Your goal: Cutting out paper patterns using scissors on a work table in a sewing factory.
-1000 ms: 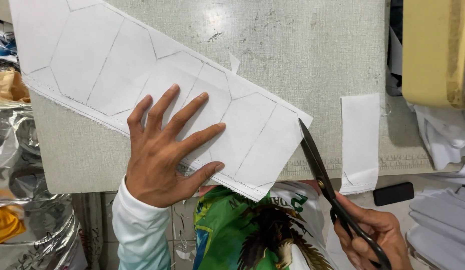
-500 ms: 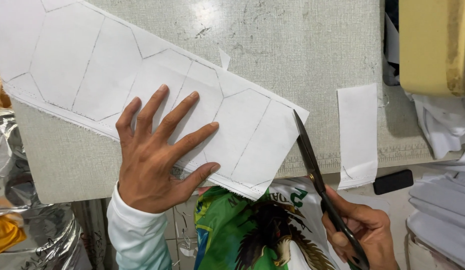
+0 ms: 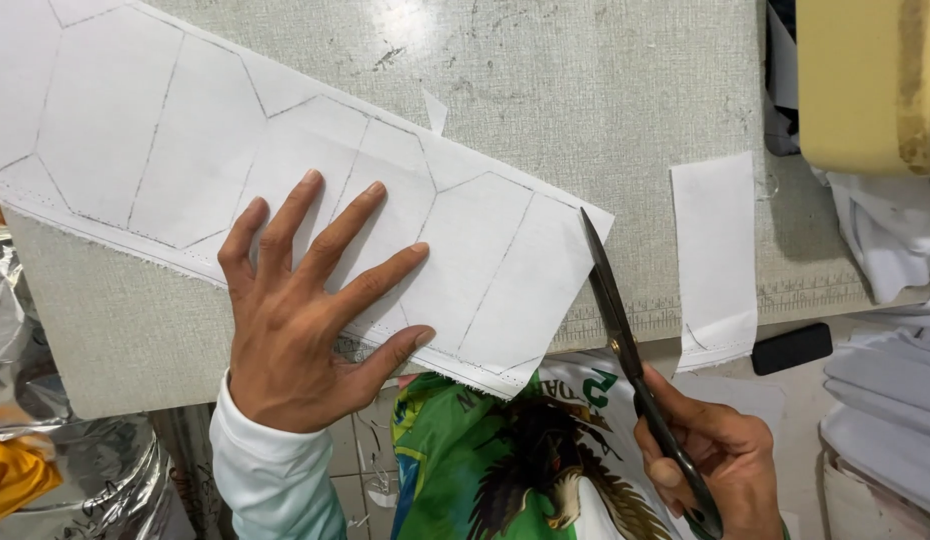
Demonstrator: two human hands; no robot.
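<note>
One large white fabric sheet (image 3: 285,170) marked with pencilled hexagons is spread on the grey counter (image 3: 605,90); one smaller white fabric piece (image 3: 715,255) lies apart at 3 o'clock. The sheet is pressed flat by the left hand (image 3: 305,320), its fingers (image 3: 370,215) splayed wide. One pair of black scissors (image 3: 625,340) is gripped by the right hand (image 3: 720,460) at 5 o'clock, blades nearly closed beside the sheet's right edge.

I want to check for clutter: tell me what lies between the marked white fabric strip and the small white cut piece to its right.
In the head view, only the scissors blades and bare grey table lie between the marked fabric strip and the cut piece.
</note>
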